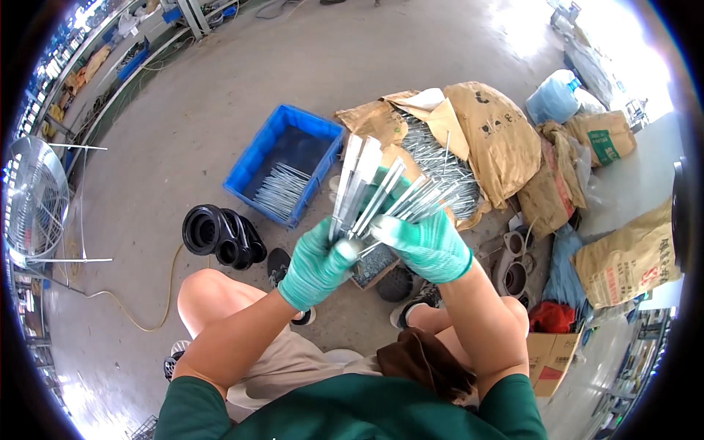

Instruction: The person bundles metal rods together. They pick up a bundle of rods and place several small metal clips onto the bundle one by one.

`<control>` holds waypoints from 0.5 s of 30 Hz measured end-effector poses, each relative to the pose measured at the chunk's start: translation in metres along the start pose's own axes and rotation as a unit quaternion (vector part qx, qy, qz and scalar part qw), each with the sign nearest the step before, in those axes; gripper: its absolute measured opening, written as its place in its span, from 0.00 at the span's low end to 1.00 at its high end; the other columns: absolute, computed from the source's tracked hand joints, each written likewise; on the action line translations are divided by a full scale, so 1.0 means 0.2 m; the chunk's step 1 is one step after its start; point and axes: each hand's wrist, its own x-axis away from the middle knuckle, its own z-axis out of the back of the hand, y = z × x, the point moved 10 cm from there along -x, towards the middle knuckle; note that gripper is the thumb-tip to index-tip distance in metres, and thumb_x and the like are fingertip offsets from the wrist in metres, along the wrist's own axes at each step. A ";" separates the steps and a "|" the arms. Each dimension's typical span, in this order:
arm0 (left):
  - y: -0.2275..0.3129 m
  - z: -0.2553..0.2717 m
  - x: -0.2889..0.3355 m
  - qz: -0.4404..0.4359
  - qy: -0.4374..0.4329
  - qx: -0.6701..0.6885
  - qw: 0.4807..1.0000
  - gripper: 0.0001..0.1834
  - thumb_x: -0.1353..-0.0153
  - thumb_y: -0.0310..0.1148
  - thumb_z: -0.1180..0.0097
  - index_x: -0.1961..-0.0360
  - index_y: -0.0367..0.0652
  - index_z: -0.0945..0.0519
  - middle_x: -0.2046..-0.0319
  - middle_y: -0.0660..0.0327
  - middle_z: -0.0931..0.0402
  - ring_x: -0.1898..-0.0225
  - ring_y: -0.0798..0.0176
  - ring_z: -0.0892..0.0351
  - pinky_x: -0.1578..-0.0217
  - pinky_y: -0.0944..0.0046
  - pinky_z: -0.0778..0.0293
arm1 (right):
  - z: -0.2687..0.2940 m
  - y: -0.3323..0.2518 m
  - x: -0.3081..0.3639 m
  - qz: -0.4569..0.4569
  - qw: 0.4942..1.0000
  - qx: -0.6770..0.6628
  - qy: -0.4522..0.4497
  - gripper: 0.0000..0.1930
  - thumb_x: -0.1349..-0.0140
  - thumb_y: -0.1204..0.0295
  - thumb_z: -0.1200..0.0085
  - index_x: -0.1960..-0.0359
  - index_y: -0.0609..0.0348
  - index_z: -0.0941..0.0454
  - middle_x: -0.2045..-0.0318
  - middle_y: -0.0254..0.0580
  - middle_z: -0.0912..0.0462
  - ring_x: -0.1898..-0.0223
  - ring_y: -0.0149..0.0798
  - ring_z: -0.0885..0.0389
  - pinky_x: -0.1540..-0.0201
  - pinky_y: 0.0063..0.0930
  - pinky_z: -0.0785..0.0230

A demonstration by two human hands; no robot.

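Observation:
Both my hands wear green knit gloves with paler fingertips. My left hand (317, 265) is closed on the lower ends of a fanned bunch of thin metal rods (361, 192), which looks washed out by glare. My right hand (431, 248) grips more of the same rods (411, 199), pointing up and to the right, close against the left bunch. Beyond my left hand stands a blue plastic crate (246, 160), with a pile of similar rods (282, 189) lying inside. Behind my right hand, an open paper sack (493, 139) spills out a heap of rods (458, 187).
Black ring-shaped parts (220, 233) sit on the floor at left, near a cable (170, 293) and a standing fan (35, 198). On the right are brown sacks (627, 257), a blue water jug (554, 97), cast metal parts (511, 268) and a cardboard box (551, 359).

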 end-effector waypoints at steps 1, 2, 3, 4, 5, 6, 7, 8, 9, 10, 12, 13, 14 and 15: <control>0.01 -0.04 0.00 -0.018 -0.016 -0.060 0.998 0.32 0.44 0.51 0.31 0.45 0.42 0.25 0.64 0.66 0.22 0.65 0.72 0.24 0.62 0.69 0.25 | -0.06 -0.02 -0.02 -0.001 0.999 -0.037 -0.003 0.33 0.38 0.70 0.37 0.33 0.62 0.37 0.48 0.42 0.19 0.48 0.33 0.22 0.45 0.30 0.29; 0.02 -0.08 0.00 -0.035 -0.033 -0.118 0.992 0.35 0.46 0.50 0.29 0.44 0.42 0.26 0.62 0.65 0.22 0.63 0.70 0.23 0.58 0.67 0.25 | -0.09 -0.02 -0.04 -0.003 0.997 -0.073 -0.005 0.33 0.38 0.70 0.38 0.32 0.62 0.37 0.50 0.42 0.19 0.48 0.33 0.22 0.46 0.29 0.28; 0.00 -0.10 -0.01 0.000 -0.049 -0.178 0.983 0.39 0.50 0.51 0.26 0.43 0.40 0.27 0.59 0.62 0.21 0.58 0.65 0.23 0.51 0.64 0.27 | -0.09 0.00 -0.04 -0.013 0.998 -0.062 0.020 0.22 0.35 0.68 0.41 0.41 0.62 0.29 0.60 0.40 0.18 0.55 0.33 0.19 0.50 0.29 0.26; 0.00 -0.10 -0.01 0.001 -0.049 -0.178 0.983 0.39 0.50 0.51 0.26 0.43 0.40 0.27 0.59 0.62 0.21 0.58 0.65 0.23 0.51 0.64 0.27 | -0.08 0.01 -0.04 -0.014 0.998 -0.063 0.022 0.22 0.35 0.68 0.41 0.41 0.62 0.29 0.60 0.40 0.18 0.55 0.33 0.19 0.50 0.29 0.26; -0.01 -0.11 -0.01 0.013 -0.066 -0.211 0.975 0.39 0.51 0.52 0.26 0.43 0.40 0.26 0.57 0.61 0.21 0.56 0.63 0.22 0.51 0.64 0.27 | -0.05 0.05 -0.03 -0.023 0.995 -0.089 0.044 0.16 0.33 0.67 0.43 0.48 0.61 0.27 0.65 0.38 0.20 0.61 0.32 0.20 0.53 0.30 0.26; -0.02 -0.13 -0.01 0.010 -0.087 -0.235 0.968 0.40 0.49 0.59 0.32 0.44 0.40 0.26 0.56 0.58 0.20 0.55 0.61 0.22 0.52 0.63 0.26 | -0.02 0.07 -0.03 -0.033 0.991 -0.115 0.065 0.11 0.32 0.65 0.45 0.55 0.59 0.25 0.71 0.36 0.21 0.67 0.31 0.21 0.55 0.30 0.25; -0.03 -0.13 0.00 0.004 -0.105 -0.259 0.960 0.41 0.46 0.65 0.38 0.44 0.41 0.26 0.54 0.56 0.20 0.53 0.59 0.21 0.52 0.62 0.25 | -0.01 0.07 -0.04 -0.014 0.982 -0.132 0.137 0.13 0.32 0.59 0.45 0.67 0.55 0.28 0.78 0.32 0.28 0.78 0.31 0.29 0.61 0.33 0.26; -0.06 -0.10 -0.01 0.003 -0.103 -0.258 0.961 0.41 0.46 0.65 0.38 0.44 0.41 0.26 0.54 0.56 0.20 0.53 0.59 0.21 0.52 0.62 0.25 | 0.01 0.06 -0.03 -0.012 0.973 -0.159 0.170 0.14 0.31 0.58 0.47 0.67 0.54 0.28 0.78 0.32 0.28 0.76 0.32 0.27 0.60 0.37 0.25; -0.15 -0.11 -0.02 0.069 -0.150 0.013 0.986 0.44 0.45 0.72 0.48 0.43 0.42 0.27 0.52 0.55 0.21 0.52 0.57 0.21 0.52 0.59 0.23 | 0.01 0.05 -0.04 0.014 0.970 -0.192 0.145 0.12 0.30 0.60 0.48 0.66 0.54 0.29 0.78 0.33 0.28 0.77 0.32 0.27 0.58 0.39 0.25; -0.17 -0.16 -0.01 0.126 -0.188 0.282 0.932 0.48 0.44 0.78 0.58 0.42 0.44 0.28 0.51 0.54 0.21 0.50 0.56 0.21 0.53 0.56 0.22 | 0.00 0.01 -0.04 0.042 0.966 -0.225 0.120 0.11 0.29 0.62 0.50 0.66 0.55 0.30 0.77 0.34 0.28 0.77 0.32 0.28 0.56 0.41 0.25; -0.14 -0.20 -0.01 0.164 -0.083 0.301 0.936 0.56 0.47 0.83 0.75 0.37 0.46 0.31 0.48 0.55 0.23 0.49 0.55 0.21 0.52 0.50 0.20 | -0.02 -0.06 -0.03 0.104 0.970 -0.204 0.081 0.13 0.30 0.60 0.49 0.69 0.53 0.30 0.76 0.34 0.27 0.71 0.38 0.23 0.45 0.52 0.29; -0.10 -0.22 -0.01 0.175 -0.050 0.325 0.928 0.55 0.46 0.83 0.75 0.37 0.46 0.31 0.47 0.55 0.23 0.49 0.54 0.21 0.50 0.49 0.21 | -0.04 -0.07 -0.01 0.103 0.978 -0.160 0.084 0.11 0.31 0.62 0.47 0.68 0.53 0.30 0.74 0.35 0.25 0.68 0.39 0.21 0.43 0.54 0.30; -0.10 -0.22 -0.02 0.186 -0.018 0.348 0.919 0.54 0.44 0.82 0.75 0.36 0.46 0.31 0.46 0.55 0.24 0.49 0.53 0.21 0.48 0.48 0.22 | -0.06 -0.08 0.00 0.102 0.984 -0.116 0.086 0.10 0.33 0.63 0.45 0.67 0.53 0.29 0.72 0.37 0.24 0.65 0.40 0.20 0.42 0.55 0.32; -0.07 -0.23 -0.03 0.160 -0.039 0.402 0.901 0.53 0.43 0.81 0.75 0.38 0.47 0.30 0.44 0.55 0.25 0.46 0.53 0.23 0.45 0.46 0.24 | -0.08 -0.09 0.01 0.118 0.987 -0.101 0.032 0.09 0.35 0.71 0.43 0.59 0.57 0.29 0.65 0.41 0.21 0.60 0.40 0.19 0.44 0.44 0.30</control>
